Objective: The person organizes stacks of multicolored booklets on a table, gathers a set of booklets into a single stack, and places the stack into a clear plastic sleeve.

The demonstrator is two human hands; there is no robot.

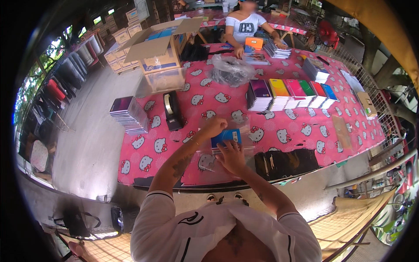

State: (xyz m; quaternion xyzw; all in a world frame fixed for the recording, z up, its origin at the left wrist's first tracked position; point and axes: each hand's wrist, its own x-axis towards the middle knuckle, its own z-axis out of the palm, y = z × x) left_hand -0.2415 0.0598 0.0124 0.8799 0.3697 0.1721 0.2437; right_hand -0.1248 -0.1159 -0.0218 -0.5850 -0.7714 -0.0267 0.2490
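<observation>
A blue spiral notebook (223, 137) lies on the pink patterned tablecloth just in front of me. Thin see-through plastic (208, 160) spreads around and under it. My right hand (233, 158) rests on the notebook's near edge with its fingers stretched out. At the notebook's far left corner, my left hand (214, 127) is closed, fingers curled in. Whether it pinches some of the plastic is too small to tell. A black tape dispenser (173, 114) stands to the left of that hand.
Purple notebooks (130, 115) are stacked at the left; a row of coloured notebook stacks (288, 94) stands at the right. Beyond lie a crumpled plastic bag (232, 70) and an open carton (159, 56). A co-worker (247, 25) handles notebooks across the table. A black patch (286, 163) marks the near edge.
</observation>
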